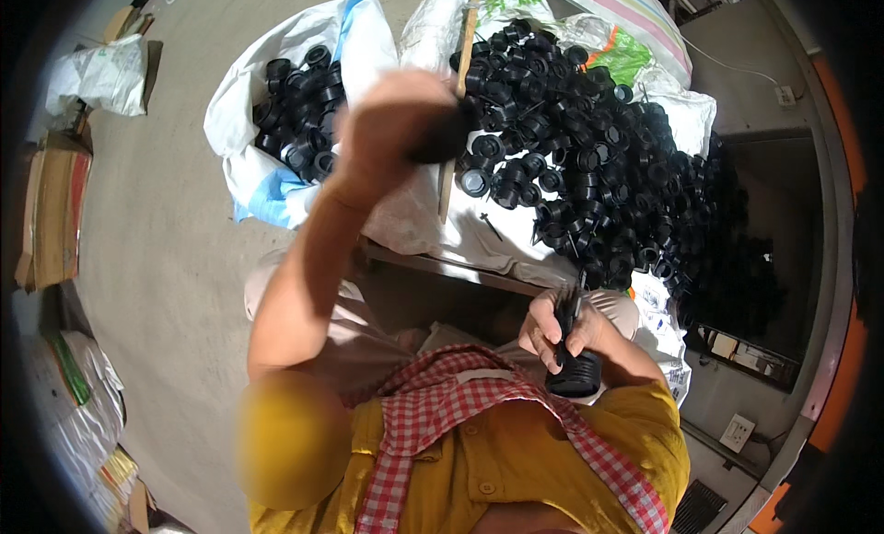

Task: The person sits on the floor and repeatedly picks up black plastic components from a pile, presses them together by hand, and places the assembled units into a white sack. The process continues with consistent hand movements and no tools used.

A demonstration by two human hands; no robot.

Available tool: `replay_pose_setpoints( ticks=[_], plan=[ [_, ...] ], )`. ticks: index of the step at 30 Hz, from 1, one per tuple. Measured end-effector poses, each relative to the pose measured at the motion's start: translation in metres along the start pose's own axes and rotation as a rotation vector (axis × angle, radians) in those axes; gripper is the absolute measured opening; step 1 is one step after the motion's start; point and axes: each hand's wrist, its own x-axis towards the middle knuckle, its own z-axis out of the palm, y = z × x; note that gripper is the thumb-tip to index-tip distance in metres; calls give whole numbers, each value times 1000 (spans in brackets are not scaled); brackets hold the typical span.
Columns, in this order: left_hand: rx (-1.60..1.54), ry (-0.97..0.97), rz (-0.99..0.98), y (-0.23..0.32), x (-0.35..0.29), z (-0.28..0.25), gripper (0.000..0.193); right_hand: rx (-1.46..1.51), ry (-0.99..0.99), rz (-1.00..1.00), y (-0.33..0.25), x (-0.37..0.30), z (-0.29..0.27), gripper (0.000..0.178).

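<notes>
My left hand (391, 120) is raised over the white sheeting, smeared by motion. Its fingers are closed around a black plastic part (442, 136), too blurred for its exact shape. Close to my right knee, my right hand (543, 331) pinches a bundle of thin black strips (567, 315) with a metallic glint along one edge; whether a blade is among them I cannot tell. Just below those fingers a black ribbed plastic piece (574, 377) shows, apparently touching the hand. A big heap of black round plastic caps (599, 156) lies ahead on the right.
A white sack (227, 120) holding more black caps stands at the far left of the work surface. Between sack and heap lies a wooden stick (468, 37). Cardboard boxes (55, 212) line the left side; a socket box (737, 433) is at the lower right.
</notes>
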Motion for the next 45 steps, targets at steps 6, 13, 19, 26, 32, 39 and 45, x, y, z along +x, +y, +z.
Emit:
replay_pose_setpoints(
  ticks=[6, 13, 19, 26, 32, 39, 45],
  plan=[
    [-1180, -89, -1232, 16, -31, 29, 31, 18, 820, -783, -13, 13, -63, 18],
    [-1469, -215, -1261, 33, -62, 73, 34, -488, 906, -1001, -32, 83, -63, 17],
    [-298, -407, -790, 40, -36, 59, 37, -960, 1222, -928, -30, 98, -83, 21],
    [533, -254, -347, 26, -20, 18, 38, -1318, 1908, -374, -30, 35, -218, 28],
    [1016, -346, -663, -6, -5, -25, 87, -1629, 1500, 165, -20, 81, -213, 41],
    [728, -510, -514, -4, -15, 7, 71, -1609, 1354, 857, -16, 120, -219, 56],
    [446, -626, -660, 3, -20, 18, 55, -1464, 1414, 635, -13, 58, -230, 47]
  ],
)
